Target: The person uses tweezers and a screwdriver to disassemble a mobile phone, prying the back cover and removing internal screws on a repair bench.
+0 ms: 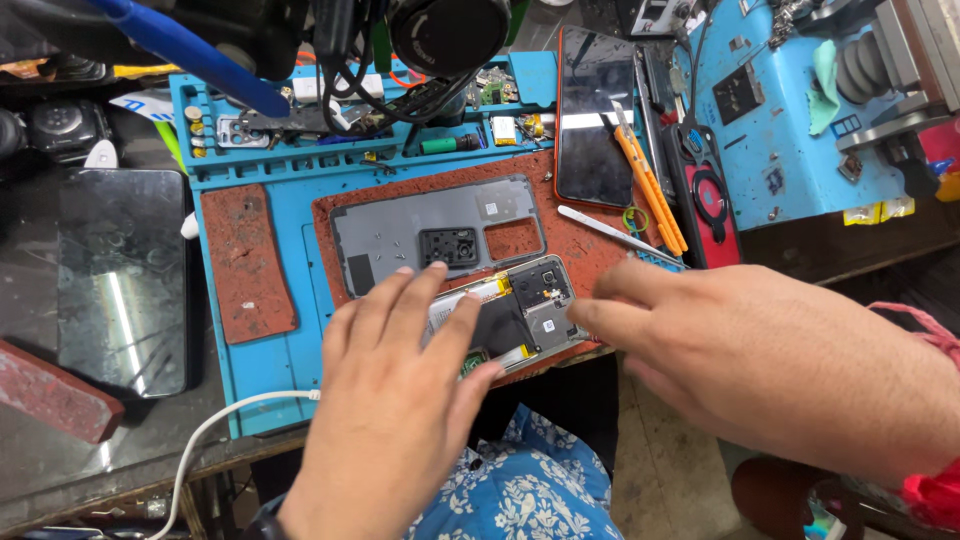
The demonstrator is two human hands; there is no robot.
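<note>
An opened phone (515, 315), back cover removed, is lying on the red pad (590, 250) at the near edge of the blue mat (270, 380) on the bench. The left hand (395, 400) is resting flat, fingers spread, on its lower end; the right hand (740, 350) is touching its upper end with loosely extended fingers, gripping nothing. The phone is likely light, stiff and fragile where boards are showing; the side rails are offering the safest hold. Its long axis is running lower-left to upper-right, camera end rightward.

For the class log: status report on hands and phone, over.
Left hand flat on the opened phone. Right hand fingertips at its right edge. Grey back cover lies just behind; nothing blocking.
</note>
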